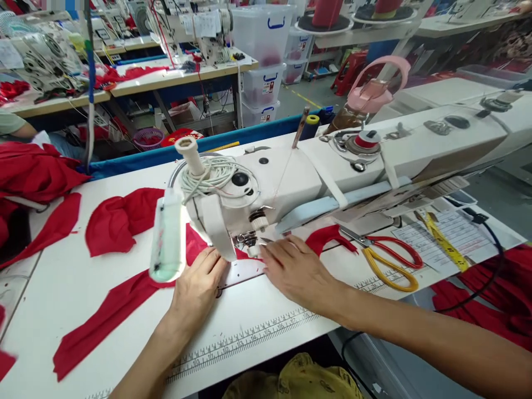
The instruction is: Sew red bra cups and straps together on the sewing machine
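A white sewing machine [291,183] stands across the table. Red fabric [194,244] passes beneath its head, and more of it [324,238] shows beyond my right hand. My left hand [198,285] is at the left of the needle area, fingers bent and closed on the fabric's edge. On the other side, my right hand [295,271] has its fingers bent together and pressed down on the fabric, close to the presser foot. Its fingertips are partly hidden by the machine parts. Scissors [368,242] with one red and one yellow handle lie right of my right hand.
Loose red pieces [120,221] and a long red strip [108,316] lie left. A ruler scale [249,338] runs along the table's front. Right are a paper sheet [428,238] and a yellow measuring tape [446,244]. A pink-lidded bottle [369,91] stands behind the machine.
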Motion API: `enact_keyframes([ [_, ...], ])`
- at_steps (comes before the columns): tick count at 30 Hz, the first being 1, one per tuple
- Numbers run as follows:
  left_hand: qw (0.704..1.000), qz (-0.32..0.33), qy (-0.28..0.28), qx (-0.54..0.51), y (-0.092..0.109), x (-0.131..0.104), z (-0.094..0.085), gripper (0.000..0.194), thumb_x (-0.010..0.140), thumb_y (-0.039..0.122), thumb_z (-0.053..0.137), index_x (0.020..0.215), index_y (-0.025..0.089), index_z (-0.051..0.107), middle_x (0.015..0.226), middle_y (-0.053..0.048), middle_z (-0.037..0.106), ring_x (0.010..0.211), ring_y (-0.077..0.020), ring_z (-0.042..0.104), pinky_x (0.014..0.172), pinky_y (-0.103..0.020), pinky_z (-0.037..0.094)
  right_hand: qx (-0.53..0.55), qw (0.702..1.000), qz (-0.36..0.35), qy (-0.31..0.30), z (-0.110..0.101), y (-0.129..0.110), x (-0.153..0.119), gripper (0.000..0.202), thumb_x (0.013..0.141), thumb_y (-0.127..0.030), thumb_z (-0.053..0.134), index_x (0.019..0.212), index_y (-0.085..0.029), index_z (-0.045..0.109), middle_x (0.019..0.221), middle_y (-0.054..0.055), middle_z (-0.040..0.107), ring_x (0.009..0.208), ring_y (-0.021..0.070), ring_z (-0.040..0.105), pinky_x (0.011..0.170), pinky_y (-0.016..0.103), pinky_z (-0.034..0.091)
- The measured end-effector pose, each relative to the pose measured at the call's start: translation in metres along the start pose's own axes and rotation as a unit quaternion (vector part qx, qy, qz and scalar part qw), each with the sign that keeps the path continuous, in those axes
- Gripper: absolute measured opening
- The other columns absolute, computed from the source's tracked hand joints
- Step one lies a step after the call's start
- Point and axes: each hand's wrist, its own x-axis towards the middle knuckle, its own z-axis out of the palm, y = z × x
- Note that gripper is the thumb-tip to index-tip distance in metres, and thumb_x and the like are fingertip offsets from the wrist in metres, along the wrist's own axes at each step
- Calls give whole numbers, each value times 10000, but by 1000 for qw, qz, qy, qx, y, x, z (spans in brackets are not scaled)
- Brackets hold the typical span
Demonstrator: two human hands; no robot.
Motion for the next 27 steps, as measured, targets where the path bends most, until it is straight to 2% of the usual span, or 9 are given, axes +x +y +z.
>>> enact_keyframes([
  [3,1000,-1,0,-6,3,-1,-1,525,828,-69,362,1245,145,600,1174,-124,719,1007,-261,694,1002,-611,439,-35,999,17,-16,-11,5,-24,328,952,-230,551,1216,-45,611,1105,166,667,1009,287,582,985,439,390],
  [6,1000,-6,-12,-15,2,-2,-1,604,784,-89,363,1283,173,579,1194,-109,715,967,-249,699,1074,-732,298,-56,998,11,-27,-16,3,-39,340,955,-234,559,1224,-34,616,1085,167,674,1003,289,580,995,449,381],
  [9,1000,-9,-8,-6,1,-2,-3,639,747,-118,348,1265,170,588,1197,-102,715,990,-259,693,1084,-809,125,-61,998,-3,-25,-14,0,-44,297,942,-163,544,1200,-47,635,1047,142,681,994,280,575,1020,467,359],
  [11,1000,-5,-6,-2,2,-2,-3,624,757,-123,352,1263,158,587,1201,-98,714,1020,-264,686,1085,-815,78,-61,998,-13,-19,-10,0,-42,310,916,-79,515,1200,-57,637,1054,129,684,998,270,573,1019,462,356],
  [17,1000,-2,-14,0,-1,-3,-2,574,816,-109,370,1271,174,577,1219,-79,709,1040,-247,679,1088,-813,77,-57,995,-36,75,-8,9,-30,327,909,15,462,1137,-108,660,1067,98,701,985,219,587,971,404,378],
  [20,1000,4,-11,-15,-6,-2,-1,502,879,-57,375,1260,191,587,1214,-80,711,1009,-234,690,1091,-771,221,-48,992,-70,94,-16,3,-31,275,921,-22,479,1127,-89,649,1081,124,697,997,232,603,964,415,385],
  [23,999,18,0,-44,-13,1,-1,425,930,12,382,1233,197,614,1181,-87,724,999,-230,696,1058,-696,369,-30,996,-67,40,-32,-15,-41,257,854,-23,536,1083,-53,646,867,108,686,764,212,609,789,380,437],
  [25,998,25,0,-65,-19,3,-1,414,942,28,379,1224,206,624,1171,-81,727,1018,-224,692,1036,-636,433,27,996,-73,-53,-50,-28,-50,210,803,-74,619,1010,-82,658,755,64,646,629,187,567,633,346,410],
  [27,996,32,-6,-81,-25,5,-1,430,936,13,375,1221,213,627,1166,-70,729,1046,-212,684,1006,-554,489,111,978,-86,-153,-71,-36,-55,94,809,-213,696,874,-156,661,675,20,608,559,167,530,542,329,350],
])
